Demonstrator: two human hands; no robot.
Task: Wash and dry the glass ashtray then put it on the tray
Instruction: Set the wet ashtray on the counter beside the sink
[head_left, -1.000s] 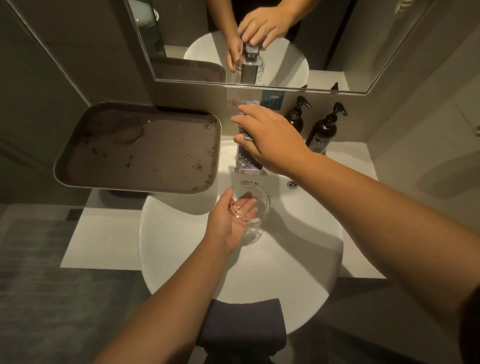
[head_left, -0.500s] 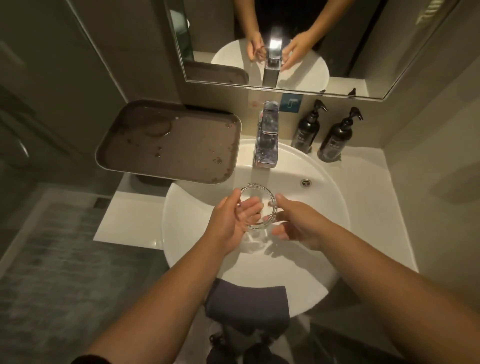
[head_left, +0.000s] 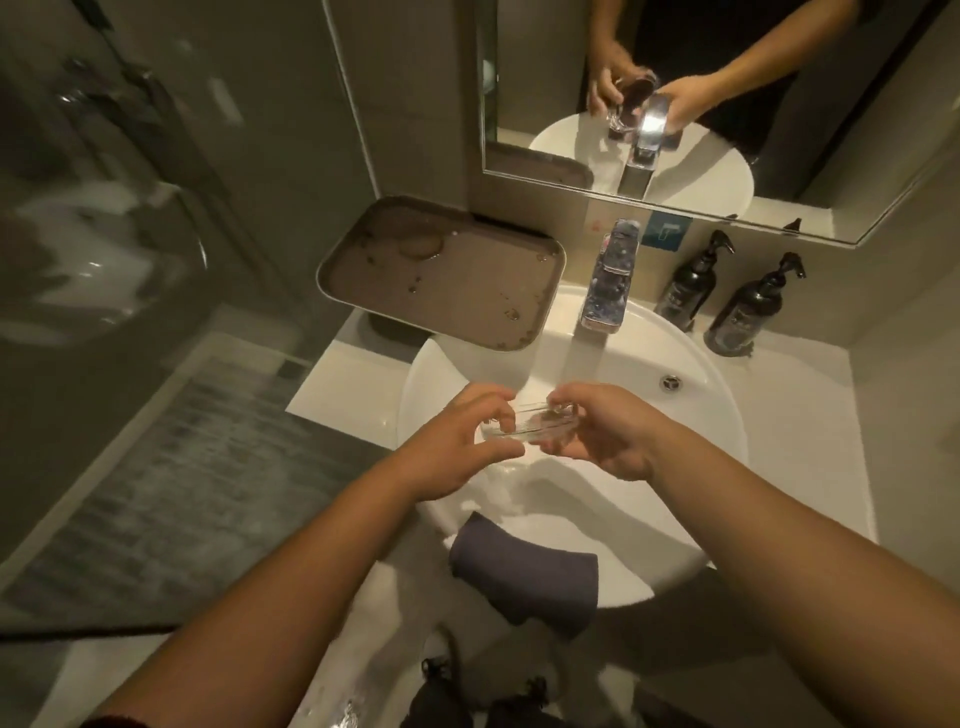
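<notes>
Mid-frame over the basin (head_left: 701, 467), left hand (head_left: 457, 447) and right hand (head_left: 608, 436) fingers pinching the tilted glass ashtray (head_left: 524, 427); best: firm rim grip, rotate under faucet (head_left: 608, 280).

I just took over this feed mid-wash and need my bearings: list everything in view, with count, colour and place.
clear glass ashtray: one, transparent, held over the basin between both hands
round white ceramic basin: one, white, centre of the counter
chrome tap: one, silver, behind the basin
brown rectangular tray: one, brown with wet spots, left of the tap
dark pump bottles: two, black, right of the tap by the wall
folded dark grey towel: one, over the basin's near rim
wall mirror: one, above the tap
grey floor mat: one, on the floor at left
left hand: grips the ashtray's left edge
right hand: grips its right edge
</notes>
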